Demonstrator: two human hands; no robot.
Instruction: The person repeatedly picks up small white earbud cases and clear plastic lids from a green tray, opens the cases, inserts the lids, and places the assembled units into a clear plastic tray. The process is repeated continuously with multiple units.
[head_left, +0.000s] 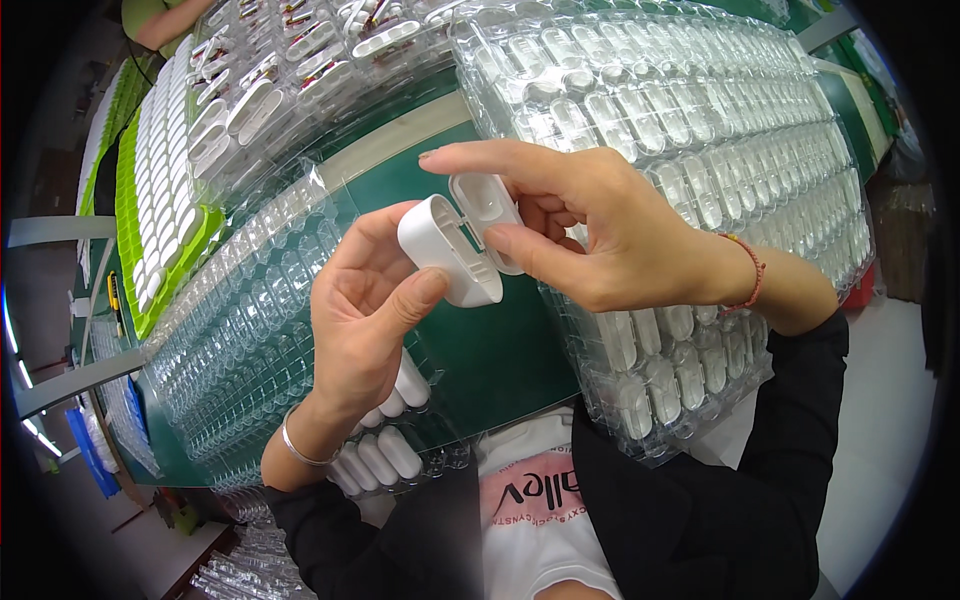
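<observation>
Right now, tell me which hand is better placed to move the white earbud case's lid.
Likely the right hand: its fingers are at the lid, while the left hand is occupied holding the case body.

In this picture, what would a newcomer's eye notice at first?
Probably the open white earbud-case shell at the centre, held in the left hand, with the right hand on its lid. Next, the clear blister trays on the right, and the lime-green tray with rows of white pieces at far left.
</observation>
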